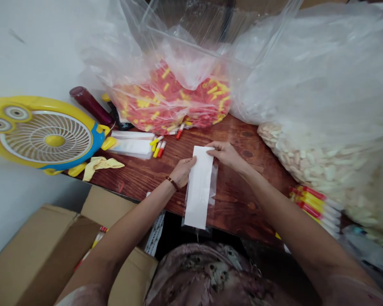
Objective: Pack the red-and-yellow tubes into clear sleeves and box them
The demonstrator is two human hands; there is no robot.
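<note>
A long white paper card in a clear plastic sleeve lies on the dark wooden table, hanging over its near edge. My left hand pinches the card's upper left edge, fingers closed. My right hand grips its top right corner. Three loose red-and-yellow pieces lie just left of the card's top. A stack of white sleeves sits beside them.
A big clear bag of red-and-yellow pieces stands at the back. A bag of whitish pieces fills the right. A yellow fan, a dark red bottle, packed sleeves and an open cardboard box surround the table.
</note>
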